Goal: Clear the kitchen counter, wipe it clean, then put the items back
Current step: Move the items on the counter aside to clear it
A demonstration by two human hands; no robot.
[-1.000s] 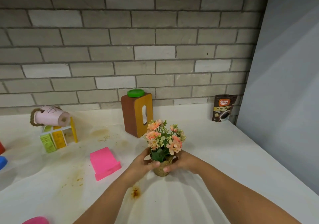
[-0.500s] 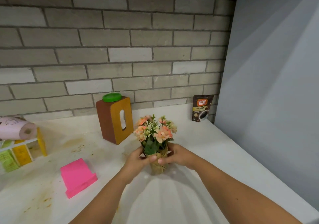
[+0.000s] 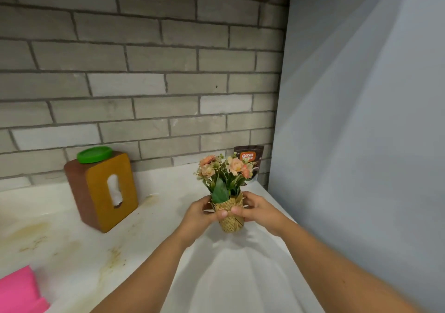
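Observation:
A small flower pot [image 3: 230,221], wrapped in tan printed paper and filled with peach flowers and green leaves, is gripped from both sides. My left hand [image 3: 201,212] holds its left side and my right hand [image 3: 256,210] its right side, thumbs meeting across the front. The pot is near the back right of the white counter [image 3: 240,276]; whether its base touches the surface I cannot tell. Yellow-brown stains [image 3: 36,238] mark the counter's left part.
A brown and orange tissue box [image 3: 103,189] with a green lid [image 3: 94,154] on top stands at the left by the brick wall. A dark coffee pouch [image 3: 250,154] leans in the back right corner behind the flowers. A pink object [image 3: 20,291] lies at the lower left. A grey wall panel closes off the right side.
Both hands have carried the flower pot to the right and further back, toward the coffee pouch. The view has turned right, so the cup and rack at the left are out of frame.

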